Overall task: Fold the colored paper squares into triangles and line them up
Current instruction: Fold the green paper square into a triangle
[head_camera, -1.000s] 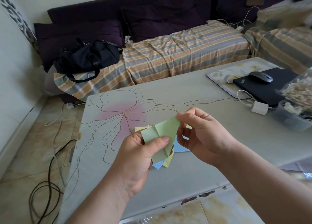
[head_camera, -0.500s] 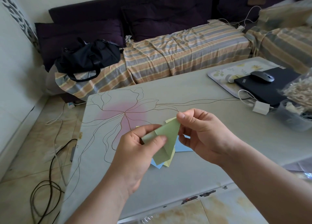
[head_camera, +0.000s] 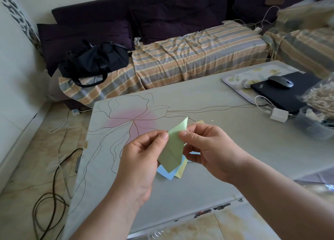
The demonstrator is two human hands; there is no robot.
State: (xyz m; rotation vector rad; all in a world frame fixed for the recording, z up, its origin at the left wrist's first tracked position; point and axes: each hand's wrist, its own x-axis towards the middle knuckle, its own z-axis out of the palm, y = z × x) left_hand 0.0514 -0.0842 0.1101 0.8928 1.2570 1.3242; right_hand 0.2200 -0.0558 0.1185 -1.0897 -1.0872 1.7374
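A folded green paper [head_camera: 173, 147] is held in the air above the grey table [head_camera: 216, 167], its point upward. My left hand [head_camera: 141, 160] pinches its left edge between thumb and fingers. My right hand [head_camera: 207, 149] pinches its right edge with the thumb on top. Under the green piece, flat on the table, lie a blue paper [head_camera: 167, 172] and a yellow paper [head_camera: 181, 171]; my hands hide most of them. Another yellow corner [head_camera: 199, 122] shows behind my right hand.
At the table's far right are a flowered tray [head_camera: 235, 80], a black laptop [head_camera: 285, 93] with a mouse [head_camera: 281, 81] on it, a white charger [head_camera: 279, 114] and a plastic tub [head_camera: 314, 125]. A striped sofa with a black bag [head_camera: 94, 62] stands behind. Cables lie on the floor at left.
The green paper has been folded narrower and turned more upright. My left thumb moved from its lower part to the left edge, and my right thumb came onto its front.
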